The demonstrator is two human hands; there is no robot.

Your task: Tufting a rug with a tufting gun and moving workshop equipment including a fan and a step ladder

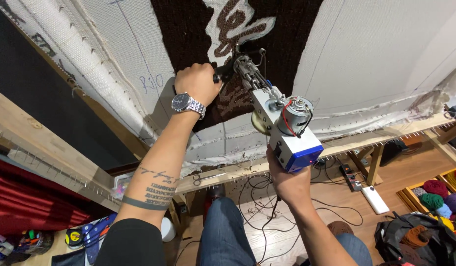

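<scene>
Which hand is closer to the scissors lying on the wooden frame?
Right. The right hand, gripping the tufting gun, is just right of the scissors. The left hand is higher up on the cloth.

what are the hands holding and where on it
Both hands hold one white-and-blue tufting gun against the cloth: the left hand grips its black front handle, the right hand grips it from below, under the blue rear end.

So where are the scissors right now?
In the head view, the scissors lie on the wooden frame rail below the stretched cloth, between the left forearm and the right hand holding the tufting gun.
</scene>
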